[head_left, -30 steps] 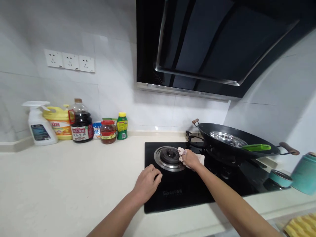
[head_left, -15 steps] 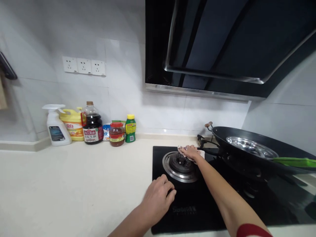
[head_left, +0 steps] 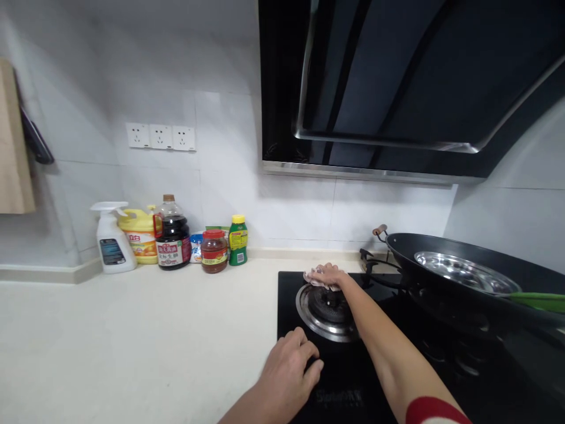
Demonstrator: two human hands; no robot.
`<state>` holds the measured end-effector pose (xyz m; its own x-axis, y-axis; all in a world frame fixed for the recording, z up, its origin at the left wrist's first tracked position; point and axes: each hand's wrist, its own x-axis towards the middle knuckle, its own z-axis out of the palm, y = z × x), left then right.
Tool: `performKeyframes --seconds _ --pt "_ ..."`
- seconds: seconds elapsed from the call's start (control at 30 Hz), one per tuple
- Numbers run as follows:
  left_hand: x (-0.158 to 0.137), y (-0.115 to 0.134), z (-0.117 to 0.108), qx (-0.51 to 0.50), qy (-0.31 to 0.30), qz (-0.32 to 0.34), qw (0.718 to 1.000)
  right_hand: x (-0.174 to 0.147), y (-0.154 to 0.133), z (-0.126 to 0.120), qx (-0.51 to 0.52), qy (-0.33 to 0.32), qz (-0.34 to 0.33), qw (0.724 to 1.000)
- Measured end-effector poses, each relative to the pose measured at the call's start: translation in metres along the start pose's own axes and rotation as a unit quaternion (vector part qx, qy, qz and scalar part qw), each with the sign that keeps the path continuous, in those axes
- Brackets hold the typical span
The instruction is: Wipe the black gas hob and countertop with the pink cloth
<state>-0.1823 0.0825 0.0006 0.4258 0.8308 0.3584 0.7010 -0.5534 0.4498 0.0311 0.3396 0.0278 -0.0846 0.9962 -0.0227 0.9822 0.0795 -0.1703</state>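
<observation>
My right hand [head_left: 327, 274] presses a pale, pinkish patterned cloth [head_left: 313, 279] onto the black glass cooktop [head_left: 326, 371], just behind the round gas burner [head_left: 327, 309]. Part of the cloth sticks out past the fingers. A bright metal ring surrounds the burner. Nearer to me, my left hand [head_left: 289, 371] hovers at or rests on the cooktop's left edge; which of the two I cannot tell. Its fingers are loosely curled, with the thumb apart and nothing visible between them.
To the right, a large black wok [head_left: 401, 250] holds a shiny metal lid or dish [head_left: 468, 272] and a green handle [head_left: 538, 301]. A spray bottle [head_left: 112, 241], a soy sauce bottle [head_left: 172, 238], a red-lidded jar [head_left: 214, 252] and other containers line the wall. A range hood [head_left: 375, 88] overhangs the cooktop.
My right hand has slid the cloth leftward along the back of the burner. The left hand keeps nearly the same place, and the view has shifted slightly.
</observation>
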Motion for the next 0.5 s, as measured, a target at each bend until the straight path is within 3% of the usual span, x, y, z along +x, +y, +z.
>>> performKeyframes --seconds 0.13,0.27,0.5 --pt "0.0 0.0 0.001 0.002 0.003 -0.002 1.0 0.004 -0.01 -0.007 0.024 -0.039 -0.06 0.997" --pt "0.001 -0.001 -0.001 -0.003 0.023 -0.006 1.0 0.007 -0.038 -0.008 0.043 -0.069 -0.148 0.986" --pt "0.01 -0.01 -0.016 -0.055 0.163 -0.003 0.985 -0.015 -0.082 0.003 0.037 -0.073 -0.243 0.966"
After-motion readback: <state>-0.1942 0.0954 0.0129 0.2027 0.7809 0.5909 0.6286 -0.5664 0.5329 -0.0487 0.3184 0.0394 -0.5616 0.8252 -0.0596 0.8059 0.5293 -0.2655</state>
